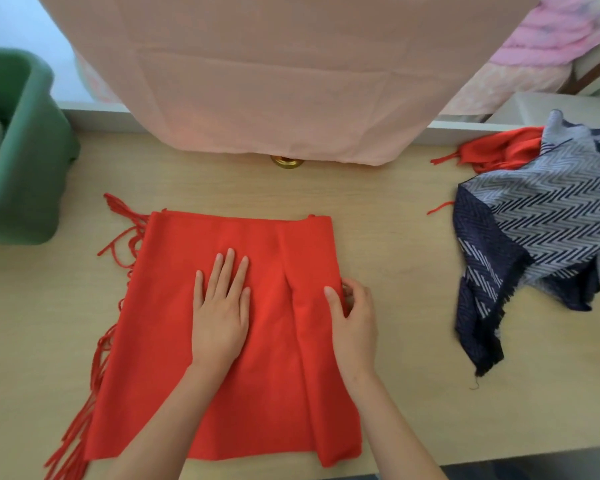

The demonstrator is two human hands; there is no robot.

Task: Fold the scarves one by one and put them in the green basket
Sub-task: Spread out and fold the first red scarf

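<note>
A red scarf (257, 244) lies partly folded on the wooden table, its fringe trailing off the left side. My left hand (220, 313) presses flat on the scarf's middle with straight fingers. My right hand (354, 320) grips the scarf's right edge, thumb on top and fingers curled under the fold. The green basket (25, 161) stands at the far left of the table, with something pale green inside it. At the right lie a navy and grey zigzag scarf (541, 237) and, behind it, another red scarf (499, 150).
A large pink cloth (284, 81) hangs down over the back of the table, with a small brass object (286, 161) showing under its hem. Pink bedding (548, 32) is at the top right. The table's front edge (499, 457) runs close below the scarf.
</note>
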